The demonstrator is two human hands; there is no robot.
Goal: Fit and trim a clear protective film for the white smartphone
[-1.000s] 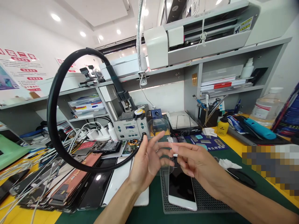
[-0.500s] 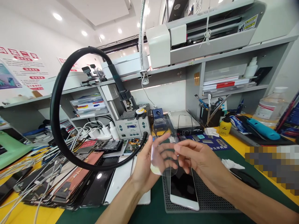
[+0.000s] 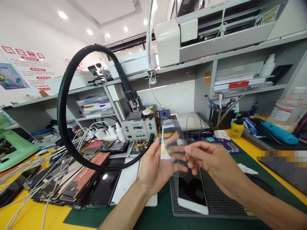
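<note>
A clear, phone-shaped screen protector [image 3: 169,134] stands tilted between my hands, with bright reflections on its left side. My left hand [image 3: 155,167] cradles it from behind; the thumb is by its left edge and the bent fingers show through it. At its right edge, the thumb and index finger of my right hand [image 3: 203,156] are pinched together. Below them a white phone [image 3: 193,191] with a dark screen lies on a grey honeycomb mat [image 3: 225,198]. My hands partly cover the phone's upper end.
A thick black hose [image 3: 62,105] loops left from the rework station [image 3: 139,129]. Phone parts and screens [image 3: 86,172] are stacked at left, near tangled white cables [image 3: 79,140]. Behind stand a flat heating plate [image 3: 194,123], a tool holder [image 3: 222,118] and a yellow bottle [image 3: 237,129].
The screen protector has tilted more upright, and its reflection has shifted. Both hands keep nearly the same pose. The whole view has moved slightly, so the scene sits farther right.
</note>
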